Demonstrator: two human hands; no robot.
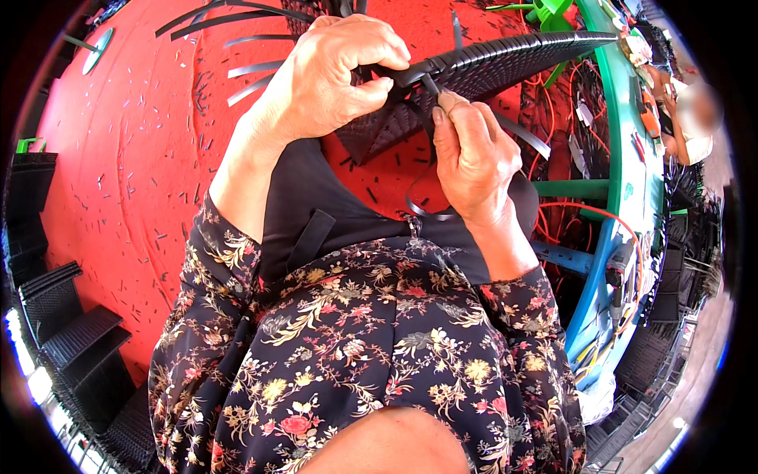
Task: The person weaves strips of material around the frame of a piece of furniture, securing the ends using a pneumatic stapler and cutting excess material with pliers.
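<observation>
In front of me is a black woven plastic rattan piece (505, 71), its curved rim wrapped in flat strip. My left hand (335, 75) is closed at the rim's near end, thumb and bent forefinger gripping it. Between the thumb and fingers of my right hand (474, 150) a flat black plastic strip (429, 84) is pinched, running up to the rim just beside my left fingers. Loose strip ends (257, 69) fan out past my left hand, and another end (527, 138) sticks out beyond my right hand. My left fingertips partly hide the rim.
Short black offcuts litter the red floor covering (158, 197). To the right stands a green and blue table (624, 189) with a power drill (618, 268) and an orange-handled tool (650, 114). A red hose (584, 205) loops beside it. Another person (695, 118) sits beyond. Woven black furniture (71, 340) stands left.
</observation>
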